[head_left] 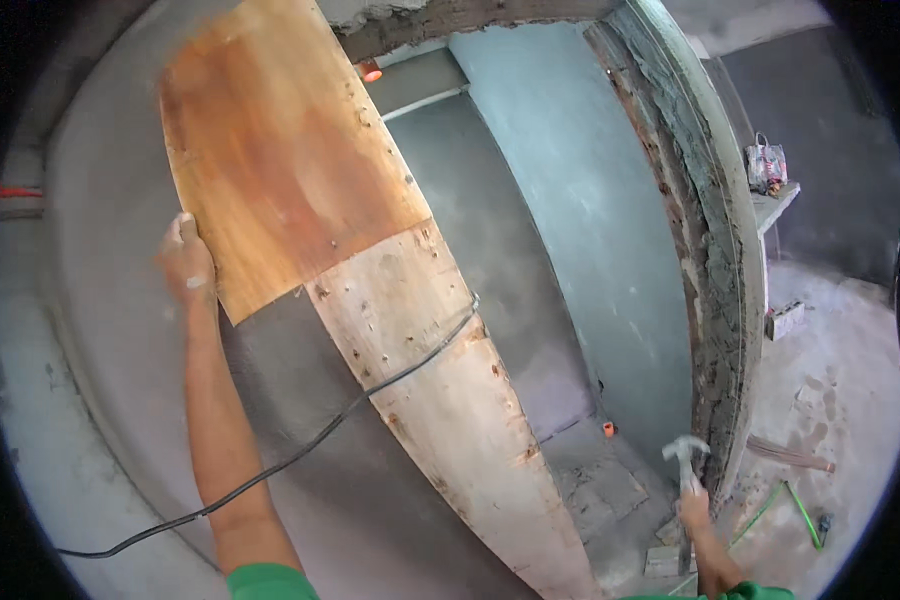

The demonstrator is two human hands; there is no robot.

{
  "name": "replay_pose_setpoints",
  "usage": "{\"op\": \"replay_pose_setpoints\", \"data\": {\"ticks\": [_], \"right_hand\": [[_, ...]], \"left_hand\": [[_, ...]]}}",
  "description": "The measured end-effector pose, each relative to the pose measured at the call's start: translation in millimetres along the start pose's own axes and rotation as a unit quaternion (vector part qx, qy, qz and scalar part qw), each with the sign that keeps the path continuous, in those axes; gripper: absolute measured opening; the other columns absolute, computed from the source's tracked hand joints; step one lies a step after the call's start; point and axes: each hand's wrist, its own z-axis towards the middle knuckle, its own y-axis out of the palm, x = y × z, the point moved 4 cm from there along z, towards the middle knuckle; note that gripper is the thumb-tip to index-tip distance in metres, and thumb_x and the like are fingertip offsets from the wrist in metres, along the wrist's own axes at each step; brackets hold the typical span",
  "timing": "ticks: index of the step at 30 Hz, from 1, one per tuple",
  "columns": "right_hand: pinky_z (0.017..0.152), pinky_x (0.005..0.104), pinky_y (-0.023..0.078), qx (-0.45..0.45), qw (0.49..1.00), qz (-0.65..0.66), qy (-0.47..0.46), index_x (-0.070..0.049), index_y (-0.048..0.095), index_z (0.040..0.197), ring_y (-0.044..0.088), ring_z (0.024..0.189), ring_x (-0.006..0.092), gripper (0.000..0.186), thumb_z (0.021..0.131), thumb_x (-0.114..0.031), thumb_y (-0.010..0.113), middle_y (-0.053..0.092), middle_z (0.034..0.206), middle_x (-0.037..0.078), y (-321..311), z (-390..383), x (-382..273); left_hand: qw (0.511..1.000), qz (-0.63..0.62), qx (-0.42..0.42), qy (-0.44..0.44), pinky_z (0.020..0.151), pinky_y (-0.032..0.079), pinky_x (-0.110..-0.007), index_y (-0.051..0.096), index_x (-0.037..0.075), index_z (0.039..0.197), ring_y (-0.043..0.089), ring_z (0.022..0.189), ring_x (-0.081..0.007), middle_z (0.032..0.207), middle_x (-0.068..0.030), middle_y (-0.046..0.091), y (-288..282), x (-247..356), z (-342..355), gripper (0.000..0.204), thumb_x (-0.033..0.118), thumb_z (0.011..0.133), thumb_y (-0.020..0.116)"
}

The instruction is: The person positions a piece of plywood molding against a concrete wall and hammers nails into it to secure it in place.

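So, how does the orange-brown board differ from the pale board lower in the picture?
The orange-brown board is wider; the pale board is narrower and whiter. The left hand is at the orange-brown board's edge, while a black cable crosses the pale board. Both show small marks along an edge.

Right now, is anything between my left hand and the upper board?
Nothing visible: your left hand is at the upper board's left edge. The cable crosses lower, over your forearm and the lower board.
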Motion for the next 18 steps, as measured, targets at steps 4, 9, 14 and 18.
{"op": "replay_pose_setpoints", "data": {"ticks": [4, 9, 14, 18], "right_hand": [[0.054, 0.0410, 0.049, -0.017, 0.976, -0.035, 0.216, -0.002, 0.062, 0.124, 0.063, 0.062, 0.0225, 0.034, 0.096, -0.017, 0.051, 0.063, 0.076, 0.011, -25.8, -50.4, 111.5], [0.057, 0.0438, 0.051, -0.005, 0.959, -0.118, 0.258, -0.001, 0.063, 0.118, 0.067, 0.066, 0.0269, 0.032, 0.095, -0.022, 0.055, 0.065, 0.079, 0.015, -40.2, -85.2, 164.9], [0.077, 0.0472, 0.053, -0.025, 0.976, -0.128, 0.173, 0.000, 0.067, 0.109, 0.070, 0.087, 0.0378, 0.045, 0.089, -0.041, 0.065, 0.071, 0.097, 0.023, -15.9, -74.6, 95.4], [0.071, 0.0419, 0.052, -0.110, 0.967, -0.174, 0.151, -0.006, 0.070, 0.112, 0.068, 0.082, 0.0260, 0.038, 0.092, -0.037, 0.064, 0.071, 0.093, 0.016, 9.1, -59.7, 78.6]], "left_hand": [[0.998, 0.019, 0.020, 0.051, 0.100, 0.044, -0.044, 0.063, 0.000, 0.129, 0.060, 0.116, -0.0356, 0.124, -0.0192, 0.064, 1.2, -14.5, 1.5, 0.049, 0.036, 0.101, 0.045], [0.995, -0.003, 0.008, 0.099, 0.101, 0.044, -0.044, 0.062, 0.002, 0.131, 0.059, 0.118, -0.0363, 0.126, -0.0191, 0.063, 5.1, -28.8, 16.8, 0.048, 0.037, 0.102, 0.045], [0.995, 0.026, -0.064, 0.078, 0.105, 0.043, -0.041, 0.062, 0.002, 0.133, 0.058, 0.124, -0.0332, 0.134, -0.0190, 0.061, 8.9, -63.4, 37.3, 0.050, 0.037, 0.103, 0.042], [0.987, 0.003, -0.026, 0.159, 0.097, 0.044, -0.042, 0.063, 0.004, 0.129, 0.059, 0.114, -0.0294, 0.126, -0.0146, 0.062, 3.1, -81.9, 14.1, 0.050, 0.042, 0.103, 0.043]]}}
